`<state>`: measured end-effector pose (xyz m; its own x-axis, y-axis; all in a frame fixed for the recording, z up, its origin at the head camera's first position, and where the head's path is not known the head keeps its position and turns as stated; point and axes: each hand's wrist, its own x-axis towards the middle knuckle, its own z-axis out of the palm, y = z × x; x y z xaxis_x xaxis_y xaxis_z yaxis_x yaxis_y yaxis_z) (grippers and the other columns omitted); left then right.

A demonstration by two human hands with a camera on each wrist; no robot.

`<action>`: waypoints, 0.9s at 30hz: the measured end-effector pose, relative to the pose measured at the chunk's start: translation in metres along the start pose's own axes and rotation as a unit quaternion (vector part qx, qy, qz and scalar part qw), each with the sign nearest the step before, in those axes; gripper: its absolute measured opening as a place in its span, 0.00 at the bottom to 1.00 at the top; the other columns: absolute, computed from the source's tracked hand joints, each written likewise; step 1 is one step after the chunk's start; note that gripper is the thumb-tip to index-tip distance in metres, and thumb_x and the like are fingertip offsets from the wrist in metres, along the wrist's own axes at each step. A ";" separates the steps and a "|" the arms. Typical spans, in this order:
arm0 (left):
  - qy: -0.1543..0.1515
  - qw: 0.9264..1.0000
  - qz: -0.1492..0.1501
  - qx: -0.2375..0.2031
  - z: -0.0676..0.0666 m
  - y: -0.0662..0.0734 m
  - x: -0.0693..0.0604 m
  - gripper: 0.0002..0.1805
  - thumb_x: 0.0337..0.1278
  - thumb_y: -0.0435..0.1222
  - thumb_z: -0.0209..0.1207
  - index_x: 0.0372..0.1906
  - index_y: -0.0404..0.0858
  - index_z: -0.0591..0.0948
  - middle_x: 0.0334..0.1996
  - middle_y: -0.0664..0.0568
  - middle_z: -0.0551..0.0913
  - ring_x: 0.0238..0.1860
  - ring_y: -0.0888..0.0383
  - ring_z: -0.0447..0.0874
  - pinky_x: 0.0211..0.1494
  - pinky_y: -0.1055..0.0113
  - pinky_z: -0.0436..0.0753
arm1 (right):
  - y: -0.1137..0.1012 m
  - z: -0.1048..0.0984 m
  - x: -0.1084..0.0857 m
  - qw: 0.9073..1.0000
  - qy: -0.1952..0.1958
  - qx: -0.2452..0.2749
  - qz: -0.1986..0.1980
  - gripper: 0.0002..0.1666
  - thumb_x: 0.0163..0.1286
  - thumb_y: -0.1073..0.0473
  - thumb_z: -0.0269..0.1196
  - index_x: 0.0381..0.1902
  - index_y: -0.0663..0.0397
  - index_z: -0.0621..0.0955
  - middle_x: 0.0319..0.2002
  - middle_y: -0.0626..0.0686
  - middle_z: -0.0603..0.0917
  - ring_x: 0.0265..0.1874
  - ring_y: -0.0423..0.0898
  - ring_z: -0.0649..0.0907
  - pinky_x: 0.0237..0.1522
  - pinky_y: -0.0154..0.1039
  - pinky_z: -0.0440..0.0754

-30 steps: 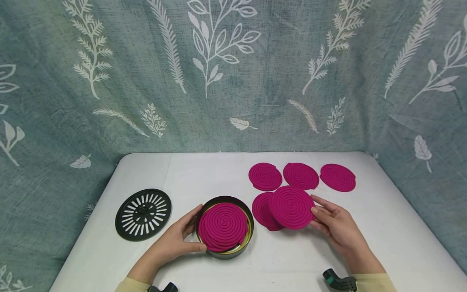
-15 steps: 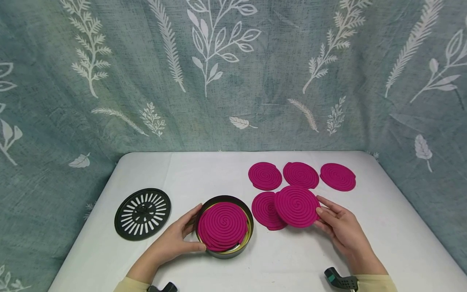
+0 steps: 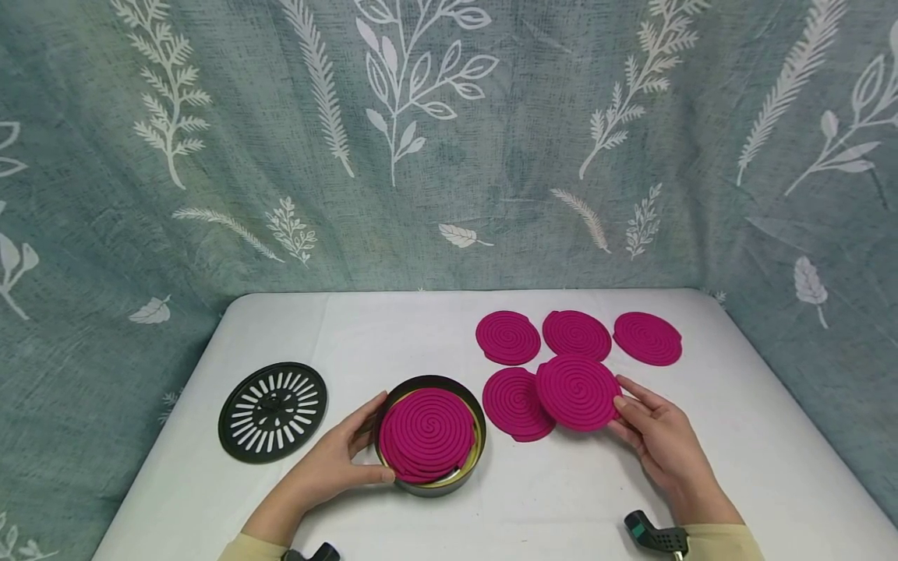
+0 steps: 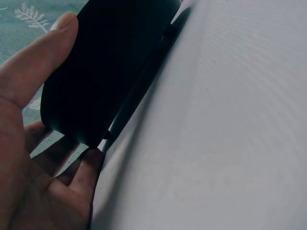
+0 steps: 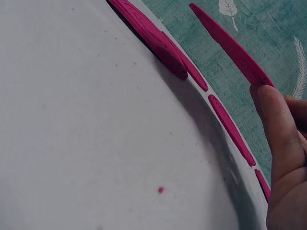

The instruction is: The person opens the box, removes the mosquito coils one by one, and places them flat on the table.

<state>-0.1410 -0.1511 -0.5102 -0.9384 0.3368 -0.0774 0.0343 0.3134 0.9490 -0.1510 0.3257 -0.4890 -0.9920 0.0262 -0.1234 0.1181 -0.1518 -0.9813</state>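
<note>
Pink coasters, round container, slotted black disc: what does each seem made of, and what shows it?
Pink coasters: probably silicone or felt; the spiral ridges look matt, which leaves both open.
Round container: probably metal, smooth and dark outside, with a slight sheen on the gold-coloured inside.
Slotted black disc: perhaps moulded plastic or painted metal; low sheen, with evenly spaced slots.

Your white table carries a round dark container. To the container's left you have a black slotted disc; just to its right, a magenta spiral coaster; beyond it, farther right, three matching coasters in a row.
</note>
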 end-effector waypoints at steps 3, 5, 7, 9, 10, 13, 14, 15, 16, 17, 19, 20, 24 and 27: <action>0.000 1.000 -0.001 0.001 0.000 0.000 0.000 0.64 0.29 0.47 0.82 0.78 0.54 0.59 0.72 0.57 0.63 0.72 0.61 0.60 0.70 0.75 0.67 | 0.002 -0.003 0.001 1.000 0.011 0.006 0.006 0.42 0.73 0.60 0.61 0.76 0.67 0.55 0.43 0.51 0.86 0.39 0.40 0.86 0.47 0.38 0.86; 0.000 1.000 0.001 0.001 0.000 0.000 0.000 0.64 0.29 0.47 0.82 0.78 0.53 0.59 0.72 0.57 0.64 0.72 0.61 0.60 0.70 0.75 0.67 | 0.004 -0.005 0.002 1.000 0.019 0.008 0.011 0.42 0.73 0.60 0.62 0.76 0.66 0.56 0.43 0.51 0.86 0.39 0.40 0.86 0.47 0.37 0.86; 0.001 1.000 0.001 0.001 0.000 0.000 0.000 0.64 0.29 0.47 0.82 0.78 0.53 0.59 0.72 0.57 0.64 0.72 0.61 0.60 0.69 0.75 0.67 | 0.005 -0.007 0.002 1.000 0.025 0.007 0.013 0.42 0.72 0.59 0.62 0.76 0.65 0.56 0.44 0.50 0.86 0.40 0.40 0.86 0.47 0.37 0.86; 0.002 1.000 -0.001 0.002 0.000 0.000 0.000 0.63 0.29 0.47 0.82 0.77 0.53 0.59 0.72 0.57 0.64 0.72 0.61 0.60 0.69 0.75 0.67 | 0.007 -0.009 0.003 0.999 0.030 0.008 0.014 0.42 0.72 0.59 0.62 0.76 0.65 0.56 0.44 0.50 0.86 0.40 0.40 0.86 0.47 0.37 0.86; 0.002 1.000 -0.001 0.002 0.000 0.000 -0.001 0.63 0.29 0.47 0.82 0.77 0.53 0.59 0.72 0.57 0.64 0.72 0.61 0.60 0.70 0.75 0.67 | 0.007 -0.010 0.003 0.999 0.032 0.007 0.013 0.42 0.72 0.59 0.62 0.76 0.65 0.56 0.44 0.50 0.86 0.39 0.40 0.86 0.47 0.37 0.86; 0.003 1.000 -0.003 0.003 0.001 0.000 -0.001 0.64 0.29 0.47 0.82 0.77 0.54 0.59 0.72 0.57 0.64 0.72 0.61 0.60 0.70 0.75 0.67 | 0.008 -0.013 0.004 0.999 0.038 0.007 0.013 0.42 0.72 0.59 0.62 0.76 0.64 0.56 0.44 0.50 0.86 0.39 0.39 0.86 0.47 0.37 0.86; 0.003 1.000 -0.003 0.004 0.001 0.000 0.000 0.64 0.28 0.47 0.82 0.77 0.54 0.59 0.72 0.57 0.63 0.72 0.61 0.60 0.70 0.74 0.66 | 0.008 -0.014 0.004 0.999 0.041 0.007 0.013 0.42 0.72 0.59 0.62 0.76 0.64 0.56 0.44 0.49 0.86 0.39 0.39 0.86 0.47 0.37 0.86; 0.004 1.000 -0.004 0.004 0.001 0.000 0.000 0.64 0.28 0.47 0.82 0.77 0.54 0.59 0.72 0.57 0.63 0.72 0.61 0.60 0.70 0.74 0.66 | 0.008 -0.016 0.005 0.999 0.044 0.006 0.014 0.43 0.72 0.59 0.62 0.76 0.64 0.56 0.43 0.49 0.86 0.38 0.39 0.85 0.46 0.37 0.87; 0.004 1.000 -0.002 0.004 0.000 0.000 0.000 0.64 0.28 0.47 0.82 0.77 0.53 0.59 0.72 0.57 0.63 0.72 0.60 0.60 0.70 0.74 0.66 | 0.008 -0.017 0.005 0.999 0.047 0.005 0.015 0.43 0.72 0.58 0.63 0.76 0.63 0.56 0.43 0.49 0.86 0.38 0.39 0.85 0.46 0.37 0.87; 0.005 1.000 -0.001 0.005 0.000 0.000 0.000 0.64 0.28 0.48 0.82 0.78 0.53 0.59 0.72 0.57 0.64 0.72 0.60 0.60 0.70 0.74 0.66 | 0.008 -0.019 0.005 0.999 0.050 0.004 0.017 0.43 0.72 0.58 0.63 0.77 0.63 0.56 0.43 0.49 0.85 0.38 0.39 0.85 0.46 0.37 0.87; 0.005 1.000 0.000 0.007 0.000 0.000 0.000 0.64 0.28 0.48 0.82 0.78 0.53 0.59 0.72 0.57 0.64 0.72 0.60 0.60 0.70 0.73 0.66 | 0.008 -0.023 0.006 0.998 0.059 0.000 0.019 0.43 0.72 0.58 0.63 0.77 0.62 0.57 0.43 0.48 0.85 0.38 0.39 0.86 0.46 0.37 0.87; 0.005 1.000 0.001 0.007 0.000 0.000 0.000 0.64 0.28 0.47 0.82 0.78 0.53 0.59 0.72 0.57 0.64 0.72 0.60 0.60 0.70 0.73 0.66 | 0.008 -0.024 0.006 0.998 0.062 -0.002 0.021 0.43 0.71 0.58 0.63 0.77 0.62 0.57 0.43 0.48 0.86 0.38 0.39 0.86 0.46 0.37 0.87; 0.004 1.000 0.002 0.009 0.000 -0.001 0.001 0.64 0.28 0.48 0.82 0.78 0.53 0.59 0.72 0.57 0.64 0.72 0.60 0.60 0.70 0.73 0.66 | 0.009 -0.030 0.006 0.997 0.072 -0.005 0.025 0.44 0.71 0.57 0.64 0.76 0.62 0.57 0.44 0.47 0.86 0.39 0.39 0.86 0.46 0.37 0.86; 0.002 1.000 0.008 0.009 0.000 -0.002 0.001 0.64 0.29 0.48 0.82 0.78 0.52 0.58 0.72 0.55 0.64 0.72 0.58 0.60 0.71 0.72 0.66 | 0.009 -0.033 0.006 0.997 0.070 -0.006 0.026 0.44 0.71 0.57 0.64 0.76 0.62 0.57 0.44 0.47 0.86 0.39 0.39 0.86 0.46 0.37 0.86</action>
<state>-0.1418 -0.1512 -0.5122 -0.9393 0.3377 -0.0603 0.0561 0.3246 0.9442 -0.1541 0.3568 -0.5036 -0.9686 0.1570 -0.1928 0.1705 -0.1451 -0.9746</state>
